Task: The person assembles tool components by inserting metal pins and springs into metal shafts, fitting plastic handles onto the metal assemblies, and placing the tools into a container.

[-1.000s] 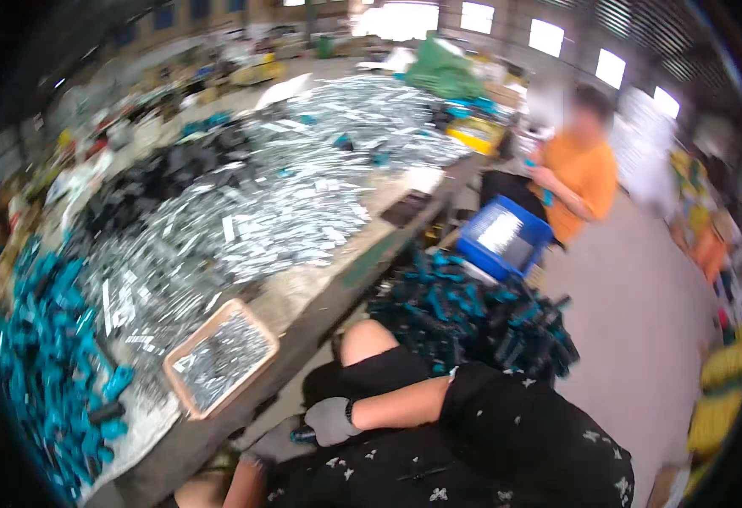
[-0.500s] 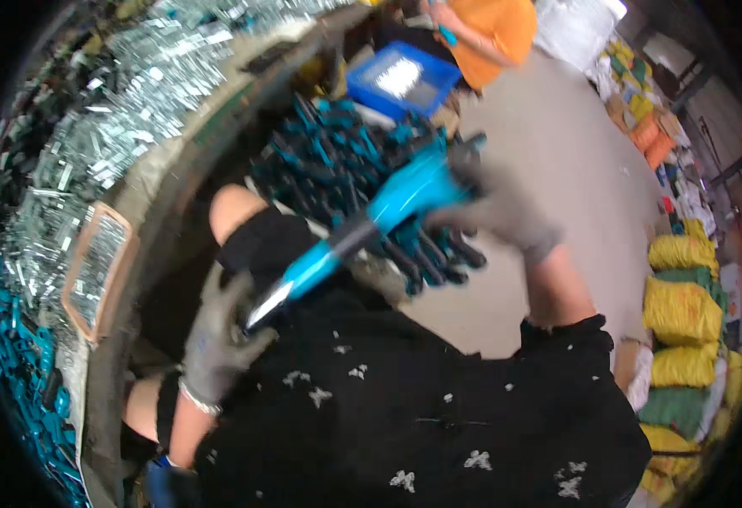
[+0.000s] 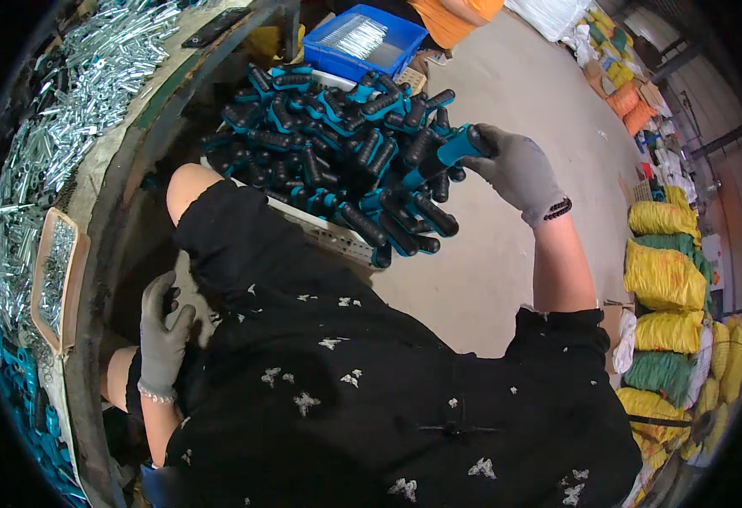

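Note:
My right hand (image 3: 519,169), in a grey work glove, pinches the teal end of a teal-and-black tool handle (image 3: 456,148). It holds the handle at the right edge of a heap of similar handles (image 3: 312,161), which have ribbed black grips and teal parts. The heap rises above a white perforated basket (image 3: 329,235) in front of me. Low on the left, beside my leg, my left hand (image 3: 166,330) is gloved too. Its fingers are bent with the thumb apart, and nothing shows between them.
A blue tray (image 3: 405,63) of shiny metal pieces stands beyond the basket. On the left, a workbench (image 3: 108,182) carries metal parts (image 3: 83,102), a small framed tray (image 3: 47,292) and teal parts (image 3: 19,398). Yellow sacks (image 3: 663,275) line the right. A person in orange (image 3: 447,21) is beyond.
My right hand has carried the teal-and-black handle away from my left hand, to the heap's right edge. My left hand has let go of its end and moved down and left.

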`<state>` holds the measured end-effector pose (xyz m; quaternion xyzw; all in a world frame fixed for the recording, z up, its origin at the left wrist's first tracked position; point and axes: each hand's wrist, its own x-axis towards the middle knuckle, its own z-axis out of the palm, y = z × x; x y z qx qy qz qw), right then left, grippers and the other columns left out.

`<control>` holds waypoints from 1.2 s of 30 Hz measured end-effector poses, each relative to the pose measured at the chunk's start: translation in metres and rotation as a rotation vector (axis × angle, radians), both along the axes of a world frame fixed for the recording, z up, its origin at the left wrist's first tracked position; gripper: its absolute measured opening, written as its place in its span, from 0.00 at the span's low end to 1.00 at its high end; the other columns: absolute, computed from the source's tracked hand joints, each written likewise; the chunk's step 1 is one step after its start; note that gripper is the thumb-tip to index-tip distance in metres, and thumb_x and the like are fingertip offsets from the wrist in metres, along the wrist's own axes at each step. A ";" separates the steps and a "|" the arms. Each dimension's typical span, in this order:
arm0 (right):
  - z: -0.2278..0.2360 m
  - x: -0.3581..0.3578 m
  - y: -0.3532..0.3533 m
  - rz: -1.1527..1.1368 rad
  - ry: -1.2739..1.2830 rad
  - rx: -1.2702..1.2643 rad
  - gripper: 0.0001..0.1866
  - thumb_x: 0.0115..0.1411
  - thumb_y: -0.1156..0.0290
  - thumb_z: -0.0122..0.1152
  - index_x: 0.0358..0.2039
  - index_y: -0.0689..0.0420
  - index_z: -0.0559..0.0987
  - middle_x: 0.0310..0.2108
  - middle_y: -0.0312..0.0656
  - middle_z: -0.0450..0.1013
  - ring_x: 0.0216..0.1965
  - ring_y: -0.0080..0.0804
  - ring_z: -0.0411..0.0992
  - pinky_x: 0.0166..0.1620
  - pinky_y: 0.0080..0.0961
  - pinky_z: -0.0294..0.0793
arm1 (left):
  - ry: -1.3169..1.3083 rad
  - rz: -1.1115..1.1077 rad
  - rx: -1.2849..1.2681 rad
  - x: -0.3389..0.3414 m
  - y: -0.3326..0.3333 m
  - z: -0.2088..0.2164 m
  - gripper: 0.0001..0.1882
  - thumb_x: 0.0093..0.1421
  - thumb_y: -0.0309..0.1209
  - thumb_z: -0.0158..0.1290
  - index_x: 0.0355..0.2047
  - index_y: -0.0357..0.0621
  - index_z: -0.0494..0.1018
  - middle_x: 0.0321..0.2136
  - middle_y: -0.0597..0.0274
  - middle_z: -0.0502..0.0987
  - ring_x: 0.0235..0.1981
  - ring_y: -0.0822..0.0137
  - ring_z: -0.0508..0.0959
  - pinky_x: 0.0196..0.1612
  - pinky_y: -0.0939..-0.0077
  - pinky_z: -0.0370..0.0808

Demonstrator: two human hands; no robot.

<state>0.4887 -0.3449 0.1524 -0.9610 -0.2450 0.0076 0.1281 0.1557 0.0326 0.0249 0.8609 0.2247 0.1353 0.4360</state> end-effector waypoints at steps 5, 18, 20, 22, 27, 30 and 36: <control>0.017 -0.003 0.023 0.087 -0.052 -0.131 0.21 0.56 0.60 0.64 0.49 0.55 0.79 0.33 0.50 0.79 0.37 0.47 0.79 0.42 0.41 0.75 | 0.026 0.068 0.007 -0.020 0.011 0.000 0.26 0.57 0.24 0.54 0.58 0.36 0.67 0.54 0.52 0.70 0.52 0.60 0.73 0.56 0.69 0.70; -0.123 0.009 -0.016 -0.028 0.117 -0.087 0.31 0.66 0.63 0.55 0.65 0.59 0.59 0.43 0.63 0.74 0.45 0.62 0.73 0.44 0.52 0.73 | 0.084 0.161 -0.164 -0.045 0.011 -0.016 0.24 0.60 0.23 0.52 0.58 0.36 0.66 0.54 0.53 0.70 0.50 0.63 0.74 0.54 0.70 0.71; -0.129 -0.040 -0.013 0.048 0.008 0.004 0.36 0.65 0.68 0.54 0.69 0.63 0.52 0.50 0.64 0.70 0.47 0.64 0.72 0.47 0.50 0.74 | 0.091 0.283 -0.342 -0.055 0.012 -0.028 0.23 0.62 0.24 0.52 0.58 0.37 0.67 0.51 0.53 0.71 0.48 0.63 0.75 0.53 0.70 0.71; -0.129 -0.042 0.003 0.146 -0.040 0.205 0.33 0.64 0.70 0.54 0.67 0.62 0.57 0.52 0.63 0.69 0.49 0.64 0.72 0.49 0.48 0.74 | 0.111 0.288 -0.403 -0.046 0.010 -0.044 0.23 0.62 0.23 0.53 0.58 0.37 0.67 0.50 0.54 0.72 0.47 0.63 0.76 0.52 0.71 0.72; -0.154 -0.008 0.021 0.173 0.008 0.136 0.33 0.59 0.74 0.55 0.65 0.63 0.62 0.55 0.65 0.68 0.56 0.65 0.67 0.58 0.47 0.70 | -0.005 0.117 -0.563 -0.018 0.009 -0.049 0.23 0.63 0.23 0.49 0.60 0.39 0.64 0.42 0.57 0.71 0.35 0.71 0.74 0.37 0.78 0.74; -0.137 -0.014 0.035 0.414 -0.013 0.026 0.23 0.58 0.75 0.53 0.56 0.61 0.75 0.59 0.64 0.66 0.63 0.60 0.62 0.63 0.46 0.65 | -0.007 0.074 -0.216 -0.019 0.005 -0.029 0.22 0.62 0.22 0.50 0.58 0.37 0.66 0.43 0.55 0.72 0.38 0.70 0.76 0.41 0.78 0.74; -0.189 0.002 -0.015 0.485 -0.200 0.063 0.15 0.57 0.74 0.61 0.46 0.62 0.78 0.54 0.51 0.70 0.55 0.53 0.69 0.54 0.42 0.72 | 0.007 0.184 -0.323 -0.047 0.009 -0.045 0.22 0.60 0.25 0.59 0.54 0.37 0.70 0.51 0.54 0.72 0.46 0.64 0.78 0.49 0.71 0.77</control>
